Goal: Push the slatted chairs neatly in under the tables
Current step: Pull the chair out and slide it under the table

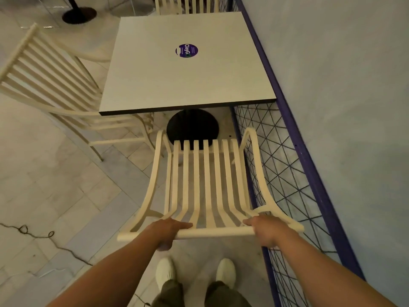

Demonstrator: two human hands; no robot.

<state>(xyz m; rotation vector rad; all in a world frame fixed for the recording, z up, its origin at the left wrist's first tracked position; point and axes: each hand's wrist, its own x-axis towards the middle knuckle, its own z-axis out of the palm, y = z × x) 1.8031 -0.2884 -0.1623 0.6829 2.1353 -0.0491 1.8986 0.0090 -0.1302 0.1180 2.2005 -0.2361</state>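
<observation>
Cream slatted chair (208,185) (before the table (177,85)) has both hands, left (170,231) and right (264,230), clamped on its top rail.

I see both forearms bare, no sleeves, watch or rings showing on the left hand (170,231) or right hand (264,230). Below them, olive-green trousers (194,293) and, just above the cuffs, pale off-white shoes (165,271).

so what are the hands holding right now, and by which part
Both hands hold the near chair by the top rail of its backrest: the left hand towards the rail's left end, the right hand towards its right end.
</observation>
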